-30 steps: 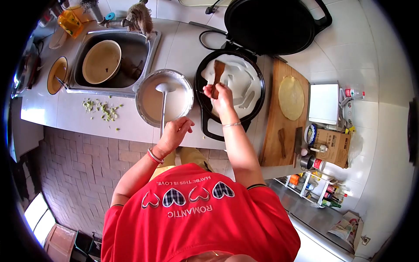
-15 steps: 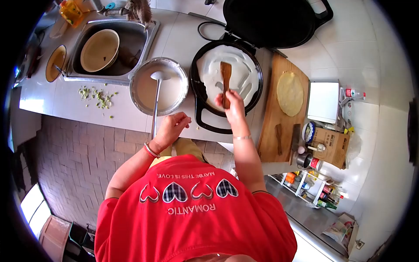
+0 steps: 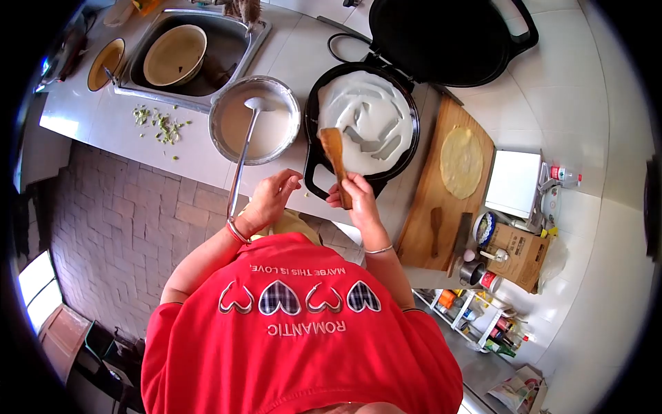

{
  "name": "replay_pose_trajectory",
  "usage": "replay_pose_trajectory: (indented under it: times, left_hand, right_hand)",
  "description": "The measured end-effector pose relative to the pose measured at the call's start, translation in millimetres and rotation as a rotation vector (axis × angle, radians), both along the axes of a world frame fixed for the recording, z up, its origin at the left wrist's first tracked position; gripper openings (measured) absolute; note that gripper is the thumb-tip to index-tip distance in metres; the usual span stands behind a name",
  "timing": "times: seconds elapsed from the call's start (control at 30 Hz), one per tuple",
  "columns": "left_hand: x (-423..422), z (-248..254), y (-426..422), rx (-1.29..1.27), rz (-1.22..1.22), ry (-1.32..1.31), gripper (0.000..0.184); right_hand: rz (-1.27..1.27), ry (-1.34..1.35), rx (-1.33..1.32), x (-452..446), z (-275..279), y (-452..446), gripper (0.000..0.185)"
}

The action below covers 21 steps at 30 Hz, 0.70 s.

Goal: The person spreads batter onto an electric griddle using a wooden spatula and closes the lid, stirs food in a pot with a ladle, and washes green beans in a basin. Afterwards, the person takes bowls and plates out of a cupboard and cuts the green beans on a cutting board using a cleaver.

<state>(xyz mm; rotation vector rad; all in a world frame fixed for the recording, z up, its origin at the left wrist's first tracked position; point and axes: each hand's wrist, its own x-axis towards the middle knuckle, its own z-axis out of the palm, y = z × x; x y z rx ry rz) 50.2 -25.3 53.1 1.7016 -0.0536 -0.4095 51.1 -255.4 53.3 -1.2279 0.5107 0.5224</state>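
My right hand grips the handle of a wooden spatula, its blade over the near left edge of the round black griddle. White batter covers most of the griddle, with streaks and thinner patches in it. My left hand holds nothing; its fingers are loosely bent and apart, below the metal bowl of batter. A ladle rests in that bowl, its handle passing beside my left hand. The griddle's black lid stands open behind.
At the right, a wooden board holds a flat pancake and a wooden tool. Green scraps lie left of the bowl. A sink with a large basin is at the upper left; a cardboard box stands right.
My right hand has drawn the spatula back toward my body, from the middle of the batter to the griddle's near left edge. The streaks in the batter have changed shape.
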Motion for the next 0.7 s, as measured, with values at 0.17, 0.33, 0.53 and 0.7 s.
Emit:
replay_pose_trajectory:
  times: [0.17,0.33,0.53,0.7]
  left_hand:
    - [-2.9,5.5,-4.9,-0.022,0.014,0.045,0.021]
    - [9.5,6.9,-10.7,0.028,0.019,-0.099,0.017]
    - [10.1,12.5,-16.8,0.001,0.038,-0.059,0.015]
    - [-11.8,-3.8,4.3,-0.11,0.192,0.08,0.016]
  right_hand:
    - [0.205,-0.189,-0.387,45.9,24.1,-65.6,0.019]
    - [0.892,-0.529,-1.243,97.1,97.5,-95.7,0.015]
    - [1.526,-1.011,-1.37,146.5,114.0,-67.4,0.009]
    - [1.964,-0.969,-1.306,181.1,99.6,-8.9,0.007]
